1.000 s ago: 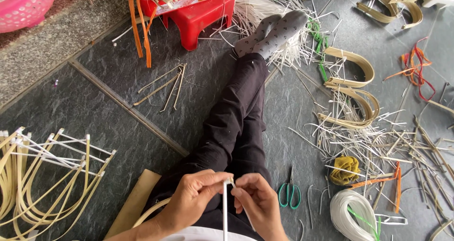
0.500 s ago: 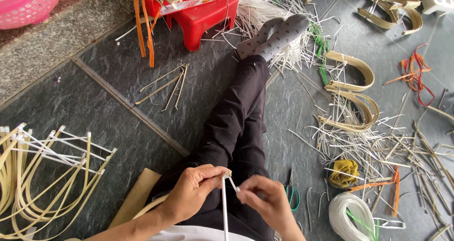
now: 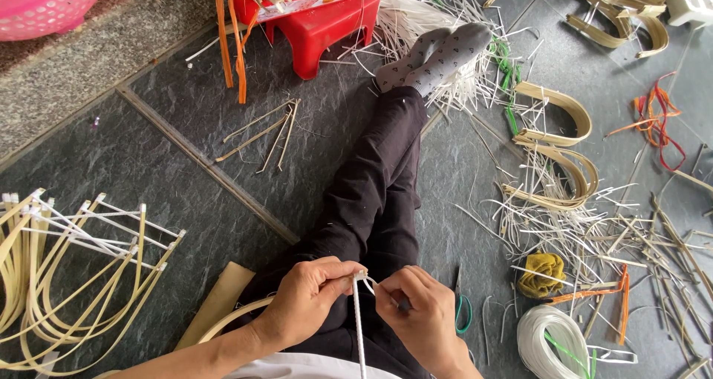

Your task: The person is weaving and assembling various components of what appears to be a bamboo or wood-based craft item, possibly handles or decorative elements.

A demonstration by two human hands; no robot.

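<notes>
Soft, even daylight — bright, with no hard shadows and only a faint sheen on the dark floor tiles (image 3: 148, 178). Focus is sharp throughout — slight wide-angle bending shows at the edges.

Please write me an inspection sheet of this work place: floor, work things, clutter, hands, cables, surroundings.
Surface: dark stone floor.
Job's things: thin white strip, upright between both hands; bent cane piece under the left forearm.
Clutter: loose white strips, yellow cloth, green-handled scissors, white coil.
Grip: left hand and right hand pinch the strip's top.
Cables: nothing seen.
Surroundings: red stool, pink basket, bent frames.
</notes>
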